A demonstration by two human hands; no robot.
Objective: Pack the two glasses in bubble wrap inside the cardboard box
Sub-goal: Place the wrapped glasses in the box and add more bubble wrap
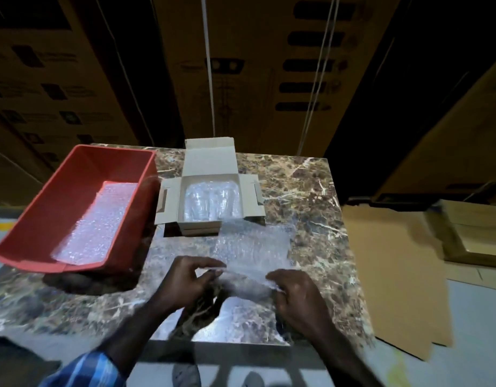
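Note:
A small cardboard box (205,227) stands open at the middle of the marble table, its lid flap up at the back. Inside lies a glass wrapped in bubble wrap (212,201). In front of the box a clear bubble wrap sheet (252,244) is spread toward me. Its near end is rolled around a blurred glass (245,284) lying on its side. My left hand (189,277) pinches the roll's left end. My right hand (295,294) grips its right end.
A red plastic bin (59,208) on the table's left holds more bubble wrap sheets (96,222). Flat cardboard (394,275) lies on the floor to the right of the table. Tall stacked cartons (241,65) rise behind the marble table (311,196).

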